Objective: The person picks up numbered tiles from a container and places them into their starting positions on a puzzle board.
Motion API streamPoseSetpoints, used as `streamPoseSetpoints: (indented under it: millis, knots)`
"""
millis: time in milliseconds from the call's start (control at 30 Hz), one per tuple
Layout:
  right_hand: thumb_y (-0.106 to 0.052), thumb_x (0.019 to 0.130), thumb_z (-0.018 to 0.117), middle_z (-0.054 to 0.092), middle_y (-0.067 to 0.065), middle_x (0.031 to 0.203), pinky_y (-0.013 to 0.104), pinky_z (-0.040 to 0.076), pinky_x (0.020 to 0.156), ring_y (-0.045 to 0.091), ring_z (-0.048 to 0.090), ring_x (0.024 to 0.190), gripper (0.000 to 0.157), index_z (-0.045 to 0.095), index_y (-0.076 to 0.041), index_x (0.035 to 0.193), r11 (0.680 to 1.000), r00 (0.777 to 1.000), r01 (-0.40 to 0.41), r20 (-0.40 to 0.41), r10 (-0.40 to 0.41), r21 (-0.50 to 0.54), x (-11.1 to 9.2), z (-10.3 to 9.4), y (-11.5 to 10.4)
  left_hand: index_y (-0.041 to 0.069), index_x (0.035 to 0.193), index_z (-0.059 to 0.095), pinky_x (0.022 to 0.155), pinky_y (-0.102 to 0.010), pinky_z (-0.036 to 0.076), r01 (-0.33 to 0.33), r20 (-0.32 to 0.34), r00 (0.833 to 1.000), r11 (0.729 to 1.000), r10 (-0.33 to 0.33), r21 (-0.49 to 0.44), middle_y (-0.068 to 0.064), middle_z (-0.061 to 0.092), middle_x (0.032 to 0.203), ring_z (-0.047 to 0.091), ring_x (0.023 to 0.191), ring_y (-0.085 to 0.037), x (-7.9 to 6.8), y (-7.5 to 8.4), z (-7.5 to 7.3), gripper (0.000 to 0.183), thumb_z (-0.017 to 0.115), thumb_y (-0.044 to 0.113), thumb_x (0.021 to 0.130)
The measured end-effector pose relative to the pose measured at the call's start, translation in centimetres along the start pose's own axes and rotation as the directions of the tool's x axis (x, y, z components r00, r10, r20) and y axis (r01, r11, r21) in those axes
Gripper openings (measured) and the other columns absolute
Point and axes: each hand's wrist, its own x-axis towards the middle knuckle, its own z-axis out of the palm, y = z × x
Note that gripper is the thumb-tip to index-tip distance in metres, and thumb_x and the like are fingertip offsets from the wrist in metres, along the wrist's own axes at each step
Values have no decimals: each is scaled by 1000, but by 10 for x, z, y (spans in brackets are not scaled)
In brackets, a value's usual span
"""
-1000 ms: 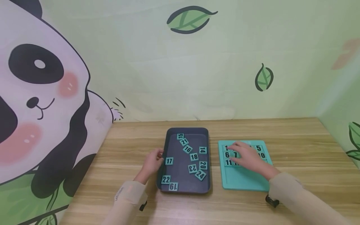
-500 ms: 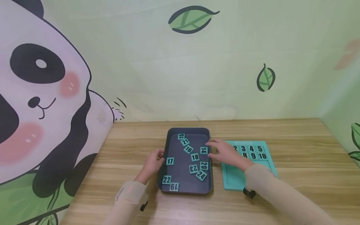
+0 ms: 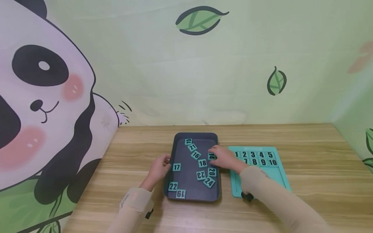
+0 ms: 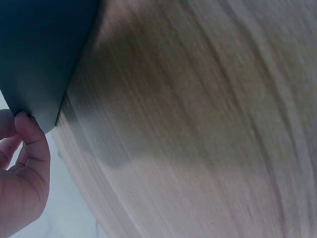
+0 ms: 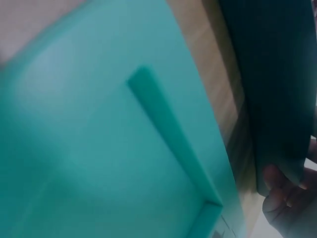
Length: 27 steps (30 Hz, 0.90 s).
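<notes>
The dark tray [image 3: 186,179] lies on the table with several loose teal number tiles in it. Its left rim is pinched between thumb and fingers of my left hand [image 3: 158,168], as the left wrist view also shows at the hand [image 4: 27,168]. My right hand [image 3: 225,157] reaches over the tray's right rim, thumb and fingers spread on either side of the tile marked 14 [image 3: 211,156]. No firm grip on that tile shows. To the right lies a teal number board [image 3: 279,176], partly under my right forearm. Upper-row tiles such as 5 [image 3: 270,155] sit in it.
Tile 20 [image 3: 212,172] and tile 18 [image 3: 202,163] lie close to my right hand. Other tiles, such as 17 [image 3: 176,167], 22 [image 3: 173,186] and 15 [image 3: 188,141], are scattered in the tray. A wall with printed leaves and a panda rises behind the wooden table [image 3: 140,142].
My right hand has moved left from the number board to tile 14 in the tray. My left hand stays at the tray's left rim.
</notes>
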Motion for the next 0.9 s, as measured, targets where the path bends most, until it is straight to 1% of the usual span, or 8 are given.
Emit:
streamPoseSetpoints:
  millis: [133,233,300,467,567,700,800,900]
  knots:
    - [-23,78,63,54,9,115,35,50,78,23,56,98,42,56,-10,117,998,998,-55,1,55,-26,5,4,-1,0,110,55,70,-33,52,-40,-22,999,999,41,18,-14,60,91,59,83,-24,0,-2,1,29,55,-1,81]
    - [-21,78,63,55,8,110,32,51,73,20,57,90,40,57,-9,116,995,995,-95,3,95,-38,7,4,-4,1,111,55,70,-33,52,-28,-23,999,999,28,16,-14,60,91,59,83,-24,0,-1,1,30,55,-1,81]
    - [-19,78,62,55,7,106,31,51,72,18,57,87,38,58,-8,114,993,994,-109,4,110,-43,8,2,-7,1,111,55,70,-33,52,-24,-23,999,1000,24,15,-14,60,91,59,83,-24,0,-1,1,30,55,0,81]
    - [-13,77,61,55,7,101,31,50,72,18,56,84,33,61,-7,109,995,996,-90,2,90,-51,10,3,-8,0,110,55,69,-33,52,-34,-23,999,999,34,17,-14,59,90,59,83,-24,0,-2,1,29,55,0,81]
    - [-7,76,59,54,6,102,28,48,67,16,52,79,33,63,-11,108,997,997,-72,8,72,-30,11,5,-6,0,110,55,70,-33,52,-40,-23,999,999,41,18,-14,59,90,59,83,-24,0,-2,1,29,55,-1,81]
    - [0,75,55,53,7,102,23,43,58,15,47,72,38,64,-17,107,999,999,-44,23,44,5,12,7,-3,0,111,55,70,-34,51,-33,-20,999,999,34,22,-14,60,90,59,83,-24,0,-2,1,29,55,0,81]
    - [2,75,53,53,9,107,24,43,55,16,48,70,44,61,-18,113,999,999,-30,33,29,29,12,7,-2,1,111,55,70,-33,52,-24,-18,1000,999,25,25,-14,60,91,59,84,-24,0,-1,1,30,55,0,82]
    - [-6,78,57,52,10,114,29,48,64,18,53,79,47,53,-17,123,999,998,-45,41,43,30,11,7,-1,0,111,55,70,-34,52,-22,-18,1000,1000,22,22,-14,60,92,59,85,-24,-1,0,0,30,54,0,82]
